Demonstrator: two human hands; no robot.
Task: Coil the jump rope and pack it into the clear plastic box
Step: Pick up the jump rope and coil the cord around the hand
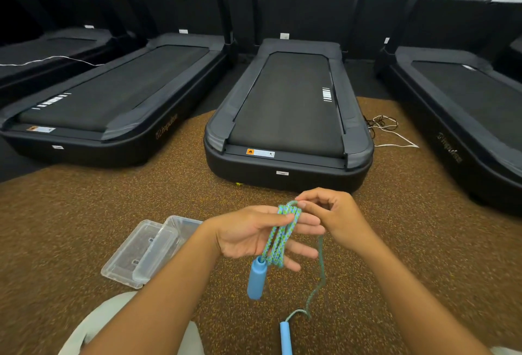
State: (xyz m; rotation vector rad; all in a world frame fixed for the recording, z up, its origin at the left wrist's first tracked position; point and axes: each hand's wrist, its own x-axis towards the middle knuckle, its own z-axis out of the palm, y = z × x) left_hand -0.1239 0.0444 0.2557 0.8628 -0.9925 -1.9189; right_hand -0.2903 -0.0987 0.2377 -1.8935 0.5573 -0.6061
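The jump rope (279,237) is blue and green braided cord with two light blue handles. Several loops of it are wound around my left hand (254,234), which is held flat with its fingers pointing right. One handle (256,279) hangs below that hand. My right hand (336,216) pinches the rope at the top of the loops. From there the free length (320,275) drops to the other handle (285,337), which lies on the floor. The clear plastic box (180,227) sits open on the floor to the left, and its lid (132,255) leans against it.
Speckled brown rubber flooring (84,227) lies all around. Black treadmills stand ahead, the nearest (288,123) straight in front. Loose white and black cables (387,128) lie beside it on the right. My pale trouser knee (113,323) shows at the bottom left.
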